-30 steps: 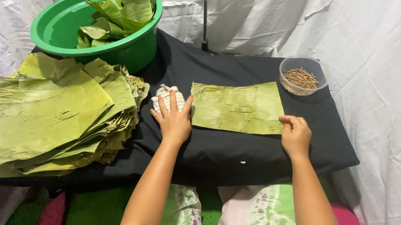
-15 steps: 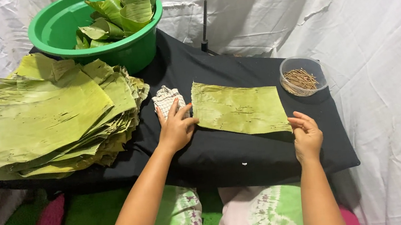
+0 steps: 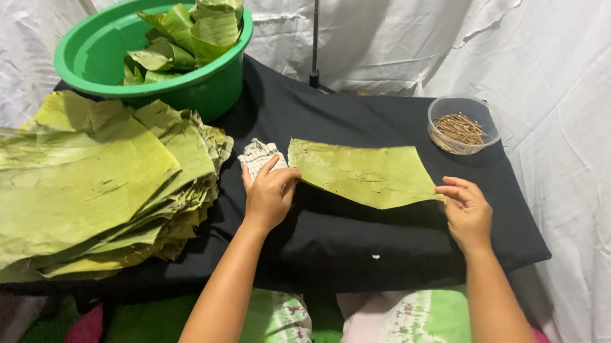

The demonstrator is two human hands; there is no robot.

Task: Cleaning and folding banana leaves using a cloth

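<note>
A single green banana leaf sheet (image 3: 367,173) lies on the black cloth-covered table (image 3: 376,251). My right hand (image 3: 466,209) pinches its near right corner and lifts that edge a little off the cloth. My left hand (image 3: 269,192) grips the leaf's near left corner, fingers resting beside a small white patterned rag (image 3: 258,154). Both forearms reach in from the bottom of the view.
A thick stack of banana leaf sheets (image 3: 85,186) fills the left side of the table. A green plastic basin (image 3: 105,47) with folded leaves stands behind it. A small clear bowl of thin sticks (image 3: 462,124) sits at the far right. White cloth hangs all around.
My left hand has slid off the rag to the leaf's left corner. My right hand has taken the right corner, and the near edge of the leaf has come up off the cloth.
</note>
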